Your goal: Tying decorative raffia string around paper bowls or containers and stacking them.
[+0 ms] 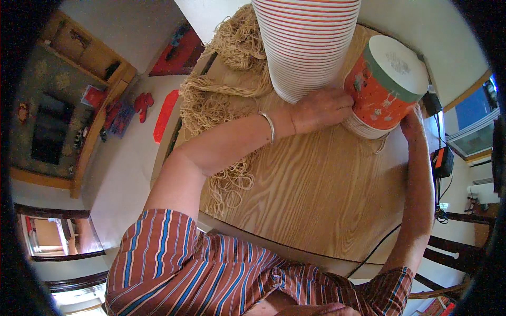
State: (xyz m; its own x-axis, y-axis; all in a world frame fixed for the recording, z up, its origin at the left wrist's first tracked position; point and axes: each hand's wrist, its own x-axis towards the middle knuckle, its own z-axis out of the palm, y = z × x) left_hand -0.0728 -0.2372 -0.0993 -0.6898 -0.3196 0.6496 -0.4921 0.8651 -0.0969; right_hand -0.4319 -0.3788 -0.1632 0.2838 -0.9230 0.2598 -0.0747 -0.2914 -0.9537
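Observation:
An orange paper bucket [376, 95] with a green band and pale patterns stands upside down at the far right of the table, its white base upward. Pale ridges circle its lower rim, and a short loop of tan string [380, 145] hangs out beneath. My left hand [328, 108], below a silver bangle, is closed at the bucket's left side; its fingertips pinch something I cannot make out. Around the bucket's lower right side curls my right hand [412, 122], gripping it, with most fingers hidden behind. A tall stack of white paper buckets [308, 45] with red rims rises beside my left hand.
Tangled tan string [221, 105] lies in heaps along the table's left side. The wood-grain table [316, 195] meets a wall at the back. A black cable [374, 247] crosses its near right edge. A dark chair [456, 253] stands at the right.

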